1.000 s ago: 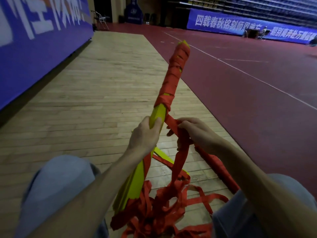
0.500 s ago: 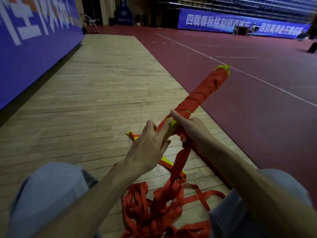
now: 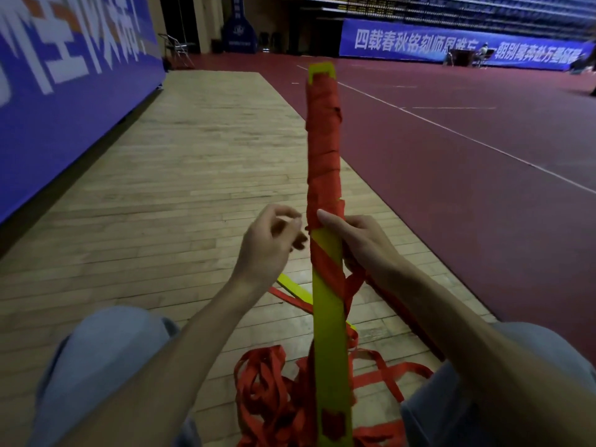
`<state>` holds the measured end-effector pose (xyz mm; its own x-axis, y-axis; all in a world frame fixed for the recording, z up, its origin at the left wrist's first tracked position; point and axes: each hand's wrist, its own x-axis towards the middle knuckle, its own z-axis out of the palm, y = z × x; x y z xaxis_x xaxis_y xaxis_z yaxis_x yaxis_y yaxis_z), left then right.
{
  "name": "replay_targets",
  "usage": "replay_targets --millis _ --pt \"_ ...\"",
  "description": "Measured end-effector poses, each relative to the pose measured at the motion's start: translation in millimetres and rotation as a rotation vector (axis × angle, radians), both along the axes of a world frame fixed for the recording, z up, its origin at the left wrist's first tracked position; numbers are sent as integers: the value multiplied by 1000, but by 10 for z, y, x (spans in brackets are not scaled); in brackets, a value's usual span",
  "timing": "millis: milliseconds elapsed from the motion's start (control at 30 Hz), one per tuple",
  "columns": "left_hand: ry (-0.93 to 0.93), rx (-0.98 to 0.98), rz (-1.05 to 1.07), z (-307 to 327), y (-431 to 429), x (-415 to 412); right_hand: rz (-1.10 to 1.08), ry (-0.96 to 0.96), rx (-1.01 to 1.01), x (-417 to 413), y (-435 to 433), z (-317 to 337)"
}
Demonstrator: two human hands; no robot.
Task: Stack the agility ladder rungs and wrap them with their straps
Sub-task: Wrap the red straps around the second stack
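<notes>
The stack of flat yellow plastic ladder rungs (image 3: 329, 333) is now standing almost upright between the person's knees, where half a second ago it was leaning away to the right. The left hand (image 3: 264, 250), which was gripping the stack then, is now hanging just beside it, its fingers loosely curled and holding nothing that I can make out. The right hand (image 3: 364, 243) is carrying the stack alone, fingers curled round the back and the thumb (image 3: 324, 217) pressing on the lower edge of the red woven strap wrap (image 3: 322, 150). That wrap is covering the upper half of the stack, and a fresh slanting turn is crossing the bare yellow just below the thumb. The strap is running on from there under the right hand down to the loose red strap heap (image 3: 267, 391), which is lying on the wooden plank floor (image 3: 193, 188) close to its edge with the dark red court surface (image 3: 451, 188). One stray yellow rung (image 3: 293, 287) is lying flat on the planks behind the stack. By my judgement the wrapping is about half done, and the left hand is freeing itself to take the strap for the next turn.
</notes>
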<state>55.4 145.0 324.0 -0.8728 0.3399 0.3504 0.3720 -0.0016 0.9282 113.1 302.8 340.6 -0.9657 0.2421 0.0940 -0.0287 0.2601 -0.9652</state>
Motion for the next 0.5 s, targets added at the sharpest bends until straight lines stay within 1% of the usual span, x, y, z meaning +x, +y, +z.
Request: replay_targets --millis 67,133,200,267,300,367,500 --pt "-158 224 -9 103 -29 -72 156 13 58 47 -80 36" --pt "-310 403 -132 167 -60 -120 307 6 91 85 -178 53" --pt "-417 526 -319 185 -80 -125 422 -18 77 118 -269 47" --pt "-478 591 -454 170 -84 -92 460 -46 77 118 -333 10" --pt "-519 610 -460 158 -89 -77 464 -65 101 98 -353 -7" --pt "-593 562 -402 167 -83 -57 492 -108 183 67 -327 -16" --pt "-598 362 -333 190 -79 -49 571 -319 547 48 -215 18"
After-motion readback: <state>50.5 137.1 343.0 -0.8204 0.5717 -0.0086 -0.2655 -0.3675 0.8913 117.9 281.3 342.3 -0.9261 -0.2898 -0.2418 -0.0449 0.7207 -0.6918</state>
